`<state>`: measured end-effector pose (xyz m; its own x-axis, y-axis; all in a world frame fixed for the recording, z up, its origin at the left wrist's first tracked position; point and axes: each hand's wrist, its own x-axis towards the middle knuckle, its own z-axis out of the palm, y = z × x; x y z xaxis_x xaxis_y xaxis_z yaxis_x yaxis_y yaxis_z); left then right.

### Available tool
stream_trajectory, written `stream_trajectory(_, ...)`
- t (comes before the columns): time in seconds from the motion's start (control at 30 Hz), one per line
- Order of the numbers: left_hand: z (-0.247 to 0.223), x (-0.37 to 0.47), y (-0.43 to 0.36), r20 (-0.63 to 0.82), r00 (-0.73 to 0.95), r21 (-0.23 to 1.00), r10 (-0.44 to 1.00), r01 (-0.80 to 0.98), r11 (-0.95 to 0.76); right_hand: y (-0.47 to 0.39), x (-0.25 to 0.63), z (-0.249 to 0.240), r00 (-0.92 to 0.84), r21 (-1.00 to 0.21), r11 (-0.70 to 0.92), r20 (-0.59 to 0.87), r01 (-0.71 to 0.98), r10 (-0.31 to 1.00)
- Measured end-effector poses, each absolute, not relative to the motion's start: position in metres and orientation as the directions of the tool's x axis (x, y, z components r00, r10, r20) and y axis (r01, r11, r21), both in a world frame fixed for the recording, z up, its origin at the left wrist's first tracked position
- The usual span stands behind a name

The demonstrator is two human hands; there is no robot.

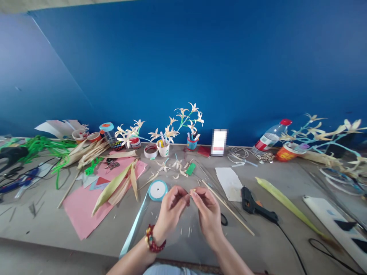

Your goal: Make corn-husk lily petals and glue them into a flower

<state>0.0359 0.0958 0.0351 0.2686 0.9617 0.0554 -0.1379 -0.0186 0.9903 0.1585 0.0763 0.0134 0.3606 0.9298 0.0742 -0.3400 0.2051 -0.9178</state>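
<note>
My left hand, with a red bead bracelet on its wrist, is closed in a pinch above the table. Facing it, my right hand also pinches, and the fingertips of both almost meet. What lies between them is too small to make out; a pale speck shows there. Just behind my left hand is a spool of light blue ribbon, its loose end running toward the front edge. Cream flowers and loose petals lie beyond my hands, beside a green piece.
Right of my hands are a thin stick, a black glue gun with its cord, white paper and a green husk. Pink paper with husks lies left. Cups, flower stems and a bottle line the blue wall.
</note>
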Motion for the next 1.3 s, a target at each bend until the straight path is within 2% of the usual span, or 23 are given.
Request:
stream_trajectory(0.03, 0.035, 0.037, 0.097, -0.057, 0.334, 0.943, 0.941, -0.291, 0.16, 0.076, 0.158, 0.014, 0.35, -0.914, 0.206, 0.077, -0.349, 0.934)
stream_trajectory(0.1, 0.034, 0.037, 0.1, -0.214, 0.501, 0.735, 0.839, -0.483, 0.476, 0.075, 0.157, 0.013, 0.327, -0.906, 0.2, 0.072, -0.374, 0.942)
stream_trajectory(0.2, 0.035, 0.033, 0.105, -0.287, 0.74, 0.411, 0.608, -0.479, 0.776, 0.074, 0.157, 0.013, 0.304, -0.896, 0.185, 0.06, -0.403, 0.951)
stream_trajectory(0.27, 0.036, 0.03, 0.108, -0.278, 0.825, 0.298, 0.491, -0.412, 0.861, 0.073, 0.158, 0.013, 0.307, -0.893, 0.211, 0.087, -0.399, 0.948)
stream_trajectory(0.43, 0.037, 0.023, 0.111, -0.285, 0.872, 0.287, 0.397, -0.318, 0.904, 0.071, 0.163, 0.016, 0.264, -0.884, 0.291, 0.201, -0.366, 0.943)
stream_trajectory(0.57, 0.035, 0.021, 0.109, -0.298, 0.868, 0.337, 0.397, -0.294, 0.894, 0.071, 0.164, 0.015, 0.235, -0.896, 0.265, 0.189, -0.355, 0.953)
stream_trajectory(0.63, 0.035, 0.021, 0.105, -0.311, 0.821, 0.424, 0.479, -0.331, 0.843, 0.073, 0.164, 0.013, 0.247, -0.9, 0.246, 0.163, -0.359, 0.955)
stream_trajectory(0.67, 0.036, 0.021, 0.103, -0.313, 0.754, 0.525, 0.577, -0.369, 0.767, 0.073, 0.164, 0.012, 0.258, -0.901, 0.24, 0.151, -0.36, 0.954)
stream_trajectory(0.73, 0.037, 0.022, 0.098, -0.22, 0.521, 0.813, 0.825, -0.369, 0.45, 0.075, 0.164, 0.009, 0.281, -0.904, 0.234, 0.134, -0.359, 0.95)
stream_trajectory(0.77, 0.038, 0.022, 0.096, -0.107, 0.394, 0.932, 0.913, -0.281, 0.23, 0.076, 0.164, 0.008, 0.29, -0.905, 0.234, 0.131, -0.356, 0.948)
stream_trajectory(0.8, 0.038, 0.023, 0.093, 0.024, 0.301, 0.989, 0.953, -0.145, 0.021, 0.076, 0.164, 0.006, 0.298, -0.907, 0.231, 0.125, -0.353, 0.946)
stream_trajectory(0.83, 0.038, 0.024, 0.091, 0.14, 0.254, 0.99, 0.957, -0.001, -0.144, 0.077, 0.164, 0.005, 0.304, -0.908, 0.227, 0.118, -0.352, 0.945)
stream_trajectory(0.9, 0.037, 0.025, 0.088, 0.306, 0.249, 0.901, 0.919, 0.236, -0.364, 0.077, 0.163, 0.002, 0.312, -0.91, 0.216, 0.102, -0.355, 0.945)
stream_trajectory(1.0, 0.032, 0.028, 0.086, 0.441, 0.284, 0.751, 0.851, 0.403, -0.523, 0.077, 0.163, 0.001, 0.324, -0.911, 0.208, 0.088, -0.357, 0.942)
stream_trajectory(1.13, 0.028, 0.033, 0.088, 0.514, 0.292, 0.684, 0.806, 0.427, -0.591, 0.077, 0.163, 0.001, 0.357, -0.915, 0.22, 0.091, -0.338, 0.93)
stream_trajectory(1.3, 0.033, 0.036, 0.093, 0.452, 0.215, 0.783, 0.866, 0.37, -0.501, 0.078, 0.164, 0.006, 0.373, -0.923, 0.248, 0.128, -0.294, 0.919)
